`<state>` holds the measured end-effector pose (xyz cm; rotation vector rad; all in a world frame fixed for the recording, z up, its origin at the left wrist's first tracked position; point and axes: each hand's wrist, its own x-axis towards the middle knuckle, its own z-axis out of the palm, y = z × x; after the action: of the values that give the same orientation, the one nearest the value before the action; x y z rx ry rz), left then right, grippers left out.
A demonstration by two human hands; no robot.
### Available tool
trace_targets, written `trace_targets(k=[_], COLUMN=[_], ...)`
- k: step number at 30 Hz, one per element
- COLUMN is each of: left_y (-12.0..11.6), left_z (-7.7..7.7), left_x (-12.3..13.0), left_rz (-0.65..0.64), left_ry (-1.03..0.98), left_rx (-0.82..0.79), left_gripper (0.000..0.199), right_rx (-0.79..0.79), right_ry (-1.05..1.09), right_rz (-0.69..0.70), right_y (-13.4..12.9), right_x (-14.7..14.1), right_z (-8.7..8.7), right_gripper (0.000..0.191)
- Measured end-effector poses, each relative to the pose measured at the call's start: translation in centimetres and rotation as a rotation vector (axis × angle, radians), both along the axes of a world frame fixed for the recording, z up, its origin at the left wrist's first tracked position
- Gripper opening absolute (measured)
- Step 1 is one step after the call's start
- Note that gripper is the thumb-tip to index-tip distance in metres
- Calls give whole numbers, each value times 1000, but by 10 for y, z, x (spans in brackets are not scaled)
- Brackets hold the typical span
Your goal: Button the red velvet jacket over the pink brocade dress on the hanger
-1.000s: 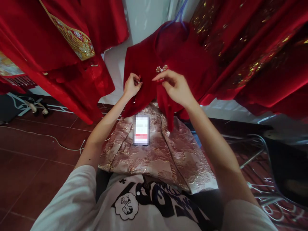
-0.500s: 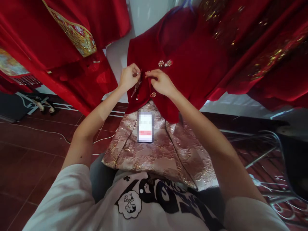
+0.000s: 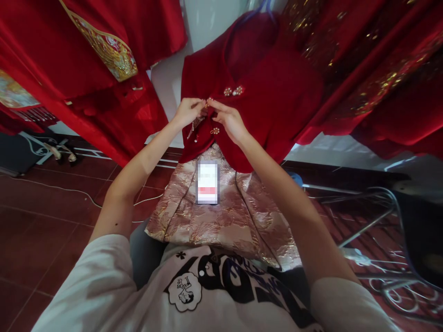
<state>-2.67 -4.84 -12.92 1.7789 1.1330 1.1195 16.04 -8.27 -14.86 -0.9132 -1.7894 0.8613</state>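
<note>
A red jacket (image 3: 273, 92) hangs in front of me, its upper flower-shaped pearl frog button (image 3: 233, 91) fastened. At the front opening my left hand (image 3: 188, 112) pinches the pearl end of a frog button near the left edge. Opposite it, my right hand (image 3: 231, 121) has thumb and fingers closed on the flower-shaped loop side. Their fingertips meet, and the fastening between them is mostly hidden. Below hangs another flower-shaped loop (image 3: 215, 131), apart from its pearl button (image 3: 195, 140). A beaded tassel ornament (image 3: 194, 127) dangles under my left hand.
Beneath the jacket lies a pink-gold brocade skirt (image 3: 221, 226) over my lap, with a lit phone (image 3: 207, 182) on it. Red garments (image 3: 86, 60) hang left and right. A metal-framed chair (image 3: 391, 207) stands at right, and a white cable (image 3: 69, 187) crosses the tiled floor.
My two hands have come together, the left moving slightly right and down, bringing the pearl side against the loop side. The view has shifted a little.
</note>
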Motion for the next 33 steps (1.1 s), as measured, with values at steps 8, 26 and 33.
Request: trace_targets(k=[8, 26, 33], left_y=[-7, 12, 17], left_z=[6, -2, -4], left_x=[-5, -15, -19], left_rz=[49, 26, 5], left_ry=[-83, 58, 142], left_rx=[10, 187, 208], left_gripper=[16, 17, 17], right_rx=[38, 162, 148], right_ry=[-188, -313, -401], right_rz=[-100, -63, -63], right_y=[-14, -31, -29], right_x=[-7, -2, -2], right_z=[9, 10, 8], right_gripper=[65, 57, 61])
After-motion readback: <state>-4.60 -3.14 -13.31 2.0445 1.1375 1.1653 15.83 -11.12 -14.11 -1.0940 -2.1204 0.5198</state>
